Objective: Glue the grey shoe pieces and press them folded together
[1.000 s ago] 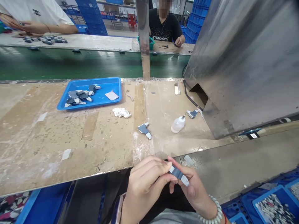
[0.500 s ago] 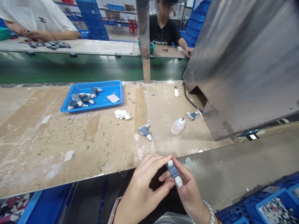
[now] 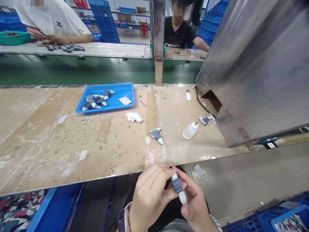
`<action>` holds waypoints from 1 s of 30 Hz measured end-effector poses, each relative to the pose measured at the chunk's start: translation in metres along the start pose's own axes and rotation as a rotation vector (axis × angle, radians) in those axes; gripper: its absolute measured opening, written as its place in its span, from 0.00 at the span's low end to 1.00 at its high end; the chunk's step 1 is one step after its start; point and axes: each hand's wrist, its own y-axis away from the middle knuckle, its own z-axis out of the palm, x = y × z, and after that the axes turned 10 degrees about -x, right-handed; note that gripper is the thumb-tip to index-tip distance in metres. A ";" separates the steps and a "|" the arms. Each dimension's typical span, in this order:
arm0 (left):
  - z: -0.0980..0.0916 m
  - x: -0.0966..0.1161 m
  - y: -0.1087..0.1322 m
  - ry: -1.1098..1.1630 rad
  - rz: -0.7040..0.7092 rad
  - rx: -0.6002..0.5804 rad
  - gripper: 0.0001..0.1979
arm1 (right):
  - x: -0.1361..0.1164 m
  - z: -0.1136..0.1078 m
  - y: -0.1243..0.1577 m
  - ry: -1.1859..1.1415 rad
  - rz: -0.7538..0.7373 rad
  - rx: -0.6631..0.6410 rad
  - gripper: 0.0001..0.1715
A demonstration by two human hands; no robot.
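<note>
Just off the table's front edge, a small blue-grey piece with white ends (image 3: 177, 185) is held between my two hands. My left hand (image 3: 152, 191) is closed with its fingertips at the upper end of the piece. My right hand (image 3: 196, 201) grips its other side, thumb near the lower white end. On the table ahead lies a similar angled piece (image 3: 157, 135). To its right a clear squeeze bottle (image 3: 190, 130) leans over, its nozzle close to another such piece (image 3: 204, 120).
A blue tray (image 3: 116, 108) holds several similar pieces and a pale card. Crumpled white tissue (image 3: 134, 117) lies in front of it. A large metal housing (image 3: 260, 80) stands at the right. Beyond the green conveyor belt (image 3: 108, 72), two people sit at another bench.
The camera view has shifted, so the table items appear farther right. My left fingers have curled in more around the piece, which both hands still hold.
</note>
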 end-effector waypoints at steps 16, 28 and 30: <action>-0.002 -0.009 0.000 -0.004 -0.042 -0.084 0.11 | -0.010 0.002 -0.015 0.047 -0.014 -0.009 0.40; -0.015 -0.026 0.000 0.235 -0.358 -0.172 0.19 | -0.012 -0.005 -0.057 0.544 0.007 -0.094 0.37; -0.004 -0.031 0.000 0.271 -0.436 -0.072 0.16 | -0.008 -0.005 -0.058 0.635 -0.040 -0.105 0.39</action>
